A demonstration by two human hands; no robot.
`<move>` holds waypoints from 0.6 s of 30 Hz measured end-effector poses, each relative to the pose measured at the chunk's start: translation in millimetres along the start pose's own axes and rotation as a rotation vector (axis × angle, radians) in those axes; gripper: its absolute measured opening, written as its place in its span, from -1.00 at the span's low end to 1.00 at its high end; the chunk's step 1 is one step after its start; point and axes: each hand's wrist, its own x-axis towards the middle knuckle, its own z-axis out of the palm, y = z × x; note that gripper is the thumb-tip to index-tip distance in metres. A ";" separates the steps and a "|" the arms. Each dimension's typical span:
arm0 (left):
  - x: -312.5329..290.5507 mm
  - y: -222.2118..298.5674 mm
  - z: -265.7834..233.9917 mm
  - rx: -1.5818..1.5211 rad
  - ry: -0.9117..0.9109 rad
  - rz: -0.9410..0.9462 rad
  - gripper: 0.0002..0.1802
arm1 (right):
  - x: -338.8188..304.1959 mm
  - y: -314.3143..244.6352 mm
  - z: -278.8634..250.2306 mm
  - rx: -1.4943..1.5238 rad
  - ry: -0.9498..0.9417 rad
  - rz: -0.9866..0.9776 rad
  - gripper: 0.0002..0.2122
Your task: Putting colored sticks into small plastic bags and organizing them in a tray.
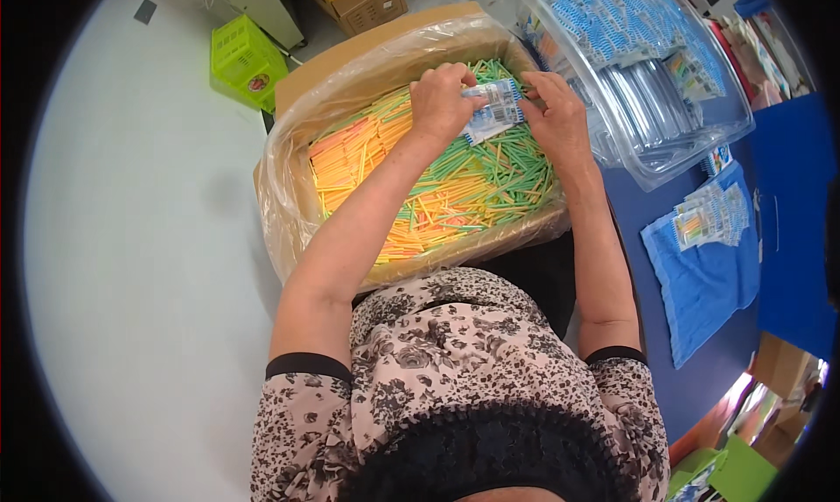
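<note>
Over a plastic-lined carton (pixel 289 187) full of thin yellow, orange and green sticks (pixel 472 187), both of my hands work on a small clear plastic packet (pixel 500 112) with blue printed ends. My left hand (pixel 440 104) pinches its left side, the thumb lying on the face. At the right edge, my right hand (pixel 557 121) grips it between thumb and fingers. Beneath, a white-and-blue end shows low on the left; whether it belongs to a second packet I cannot tell. The packet sits just above the green sticks, and its contents are hard to make out.
A clear plastic tub (pixel 647 156) holding many blue-ended packets stands at the upper right. On the blue table, a blue cloth (pixel 687 296) bears several filled packets (pixel 713 215). A lime-green basket (pixel 245 60) and a brown box (pixel 363 5) stand beyond the carton.
</note>
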 end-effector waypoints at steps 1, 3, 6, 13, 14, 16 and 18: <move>1.6 0.8 0.7 -0.006 0.020 0.023 -0.67 | 0.1 0.6 0.0 0.000 0.010 0.006 -0.63; 0.1 -0.5 3.2 -0.023 0.073 0.054 -0.71 | 0.9 -1.0 -0.2 0.021 0.026 0.013 -0.64; 2.8 -9.9 7.4 -0.339 0.022 0.013 -0.78 | 2.4 -8.1 -2.3 0.016 0.031 0.010 -0.65; 5.0 -11.1 7.6 -0.682 -0.132 -0.021 -0.84 | 1.8 -3.8 -5.2 -0.190 -0.016 -0.022 -0.64; 6.2 -12.9 10.2 -0.618 -0.117 -0.014 -0.82 | 0.7 -1.2 -3.2 -0.178 -0.022 -0.014 -0.64; 6.3 -17.6 15.0 -0.557 -0.099 -0.008 -0.79 | -1.6 1.6 -0.9 -0.155 -0.035 0.003 -0.64; 5.2 -17.6 13.3 -0.464 -0.051 0.073 -0.77 | -1.8 1.4 -0.4 -0.195 -0.031 -0.023 -0.64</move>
